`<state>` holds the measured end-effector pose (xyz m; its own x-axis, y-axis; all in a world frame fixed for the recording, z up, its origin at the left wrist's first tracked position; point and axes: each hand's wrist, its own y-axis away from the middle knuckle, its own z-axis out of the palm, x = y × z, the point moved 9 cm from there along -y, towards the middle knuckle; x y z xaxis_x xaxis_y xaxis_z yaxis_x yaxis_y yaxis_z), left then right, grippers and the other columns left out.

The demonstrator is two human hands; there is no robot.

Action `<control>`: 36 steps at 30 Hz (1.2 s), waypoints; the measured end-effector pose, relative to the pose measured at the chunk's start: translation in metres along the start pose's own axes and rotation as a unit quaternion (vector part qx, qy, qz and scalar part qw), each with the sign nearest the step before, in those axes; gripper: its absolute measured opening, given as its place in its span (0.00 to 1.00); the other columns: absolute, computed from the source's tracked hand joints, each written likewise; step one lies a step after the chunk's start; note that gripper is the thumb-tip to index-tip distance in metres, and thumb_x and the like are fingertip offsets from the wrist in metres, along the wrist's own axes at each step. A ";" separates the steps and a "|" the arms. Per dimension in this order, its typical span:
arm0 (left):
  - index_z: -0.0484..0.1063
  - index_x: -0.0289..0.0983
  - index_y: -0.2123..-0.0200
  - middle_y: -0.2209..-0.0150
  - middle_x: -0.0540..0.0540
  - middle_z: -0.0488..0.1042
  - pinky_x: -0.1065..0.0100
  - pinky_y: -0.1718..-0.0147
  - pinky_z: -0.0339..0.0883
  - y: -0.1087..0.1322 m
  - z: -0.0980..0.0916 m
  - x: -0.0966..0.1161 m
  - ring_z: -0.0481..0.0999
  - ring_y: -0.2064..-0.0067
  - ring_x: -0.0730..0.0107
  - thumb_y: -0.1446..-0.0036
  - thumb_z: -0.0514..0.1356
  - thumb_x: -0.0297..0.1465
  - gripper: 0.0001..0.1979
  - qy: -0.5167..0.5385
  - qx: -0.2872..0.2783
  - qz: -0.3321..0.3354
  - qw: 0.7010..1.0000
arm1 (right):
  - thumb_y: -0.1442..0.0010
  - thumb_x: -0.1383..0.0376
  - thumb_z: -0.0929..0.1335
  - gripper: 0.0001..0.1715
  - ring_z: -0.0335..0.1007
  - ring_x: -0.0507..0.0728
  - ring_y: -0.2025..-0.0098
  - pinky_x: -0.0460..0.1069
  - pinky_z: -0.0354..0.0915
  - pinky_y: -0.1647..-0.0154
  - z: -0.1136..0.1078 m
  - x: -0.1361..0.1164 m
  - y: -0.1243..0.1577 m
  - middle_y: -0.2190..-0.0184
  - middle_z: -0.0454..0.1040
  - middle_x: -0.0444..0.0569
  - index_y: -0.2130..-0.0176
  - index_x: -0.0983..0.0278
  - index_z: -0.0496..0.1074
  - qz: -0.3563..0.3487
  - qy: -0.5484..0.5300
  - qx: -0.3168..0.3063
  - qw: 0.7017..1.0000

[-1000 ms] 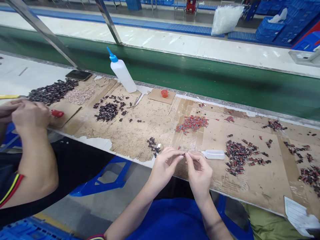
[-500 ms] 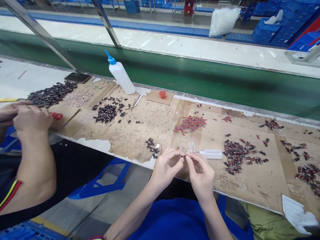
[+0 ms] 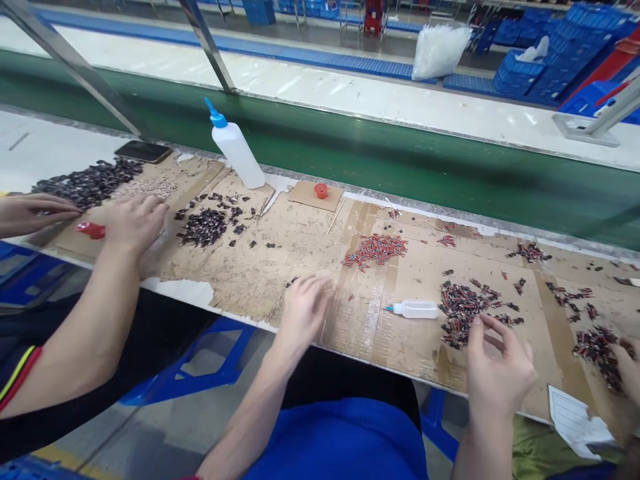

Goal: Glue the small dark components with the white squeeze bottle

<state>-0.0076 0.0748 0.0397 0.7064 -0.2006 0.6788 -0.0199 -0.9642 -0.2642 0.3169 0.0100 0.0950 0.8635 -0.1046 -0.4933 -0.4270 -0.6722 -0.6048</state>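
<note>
My left hand is over the near-left part of the cardboard, fingers bent down and slightly blurred. It covers most of a small heap of dark parts, and its fingertips are hidden. At the near edge of a pile of black-and-red parts, my right hand has thumb and forefinger pinched together; whatever is between them is too small to make out. A small clear bottle with a blue tip lies between my hands. Beyond it is a heap of small red parts.
A white squeeze bottle stands at the back, near a red cap. At left, a co-worker's hands work by black parts; another person's hand touches a pile at right. A green belt runs behind.
My hands have parted from their shared pinch: the left moved left to the small dark heap, the right moved right to the black-and-red pile. Another hand has appeared at far right.
</note>
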 end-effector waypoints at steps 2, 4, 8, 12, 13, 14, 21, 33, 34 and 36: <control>0.77 0.41 0.63 0.59 0.43 0.80 0.48 0.50 0.62 -0.001 -0.013 -0.025 0.72 0.50 0.52 0.42 0.58 0.26 0.08 -0.082 -0.003 -0.038 0.996 | 0.40 0.57 0.68 0.15 0.71 0.64 0.57 0.60 0.66 0.53 0.008 -0.004 -0.002 0.62 0.77 0.57 0.60 0.65 0.77 -0.045 0.016 -0.011 0.999; 0.78 0.42 0.67 0.62 0.45 0.80 0.47 0.51 0.60 0.002 -0.018 -0.037 0.72 0.51 0.50 0.44 0.61 0.26 0.06 -0.132 -0.031 -0.050 0.989 | 0.39 0.56 0.67 0.18 0.66 0.66 0.49 0.62 0.62 0.48 0.024 -0.018 0.003 0.55 0.75 0.59 0.55 0.64 0.76 -0.116 0.001 -0.058 0.992; 0.78 0.42 0.71 0.64 0.46 0.80 0.48 0.50 0.57 0.009 -0.014 -0.035 0.71 0.51 0.50 0.45 0.62 0.26 0.06 -0.172 -0.051 -0.036 0.983 | 0.37 0.56 0.64 0.20 0.55 0.70 0.41 0.66 0.57 0.44 0.069 -0.037 0.025 0.52 0.73 0.58 0.49 0.61 0.72 -0.217 -0.033 -0.204 0.954; 0.76 0.41 0.72 0.65 0.45 0.80 0.51 0.50 0.56 0.011 -0.005 -0.029 0.70 0.51 0.52 0.43 0.58 0.24 0.10 -0.183 -0.048 -0.018 0.982 | 0.36 0.56 0.63 0.17 0.52 0.72 0.39 0.69 0.55 0.45 0.091 -0.031 0.031 0.53 0.75 0.56 0.53 0.60 0.74 -0.203 -0.027 -0.260 0.944; 0.76 0.41 0.72 0.65 0.45 0.80 0.51 0.50 0.56 0.011 -0.004 -0.028 0.70 0.51 0.53 0.42 0.58 0.23 0.10 -0.181 -0.051 -0.014 0.982 | 0.36 0.55 0.63 0.17 0.53 0.72 0.40 0.68 0.55 0.45 0.091 -0.029 0.030 0.54 0.75 0.56 0.55 0.60 0.74 -0.193 -0.040 -0.264 0.944; 0.76 0.41 0.71 0.65 0.45 0.79 0.52 0.50 0.57 0.010 -0.002 -0.027 0.69 0.52 0.53 0.42 0.57 0.23 0.10 -0.177 -0.055 -0.010 0.983 | 0.37 0.54 0.63 0.18 0.56 0.71 0.41 0.67 0.57 0.46 0.090 -0.029 0.029 0.55 0.76 0.56 0.56 0.61 0.74 -0.179 -0.063 -0.265 0.945; 0.75 0.41 0.62 0.64 0.45 0.79 0.57 0.56 0.61 0.006 0.007 -0.005 0.71 0.56 0.58 0.39 0.54 0.25 0.10 -0.096 -0.083 -0.004 0.992 | 0.43 0.49 0.68 0.20 0.68 0.54 0.77 0.49 0.65 0.78 0.080 -0.017 0.032 0.68 0.77 0.49 0.61 0.61 0.76 0.103 -0.291 -0.292 0.905; 0.80 0.46 0.69 0.65 0.49 0.81 0.51 0.50 0.60 0.032 0.052 0.018 0.74 0.54 0.58 0.45 0.65 0.30 0.04 0.018 -0.056 0.012 0.998 | 0.62 0.56 0.75 0.17 0.56 0.46 0.83 0.42 0.52 0.85 0.106 -0.013 0.071 0.79 0.72 0.42 0.75 0.62 0.70 0.443 -0.577 -0.188 0.660; 0.80 0.46 0.69 0.64 0.49 0.81 0.50 0.50 0.60 0.033 0.051 0.018 0.74 0.54 0.57 0.46 0.66 0.30 0.04 0.009 -0.047 0.014 0.999 | 0.61 0.56 0.75 0.17 0.56 0.46 0.83 0.42 0.51 0.86 0.106 -0.014 0.073 0.79 0.71 0.42 0.75 0.63 0.70 0.438 -0.567 -0.190 0.671; 0.81 0.46 0.68 0.62 0.48 0.81 0.50 0.51 0.61 0.034 0.049 0.018 0.73 0.54 0.56 0.47 0.66 0.30 0.04 0.007 -0.042 0.019 0.999 | 0.59 0.54 0.75 0.18 0.56 0.47 0.83 0.43 0.52 0.86 0.106 -0.015 0.075 0.80 0.71 0.43 0.74 0.63 0.71 0.416 -0.531 -0.200 0.710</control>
<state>0.0392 0.0468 0.0090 0.6940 -0.2389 0.6792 -0.1066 -0.9670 -0.2313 0.2436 0.0390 -0.0098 -0.4245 -0.1189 -0.8976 -0.3767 -0.8783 0.2944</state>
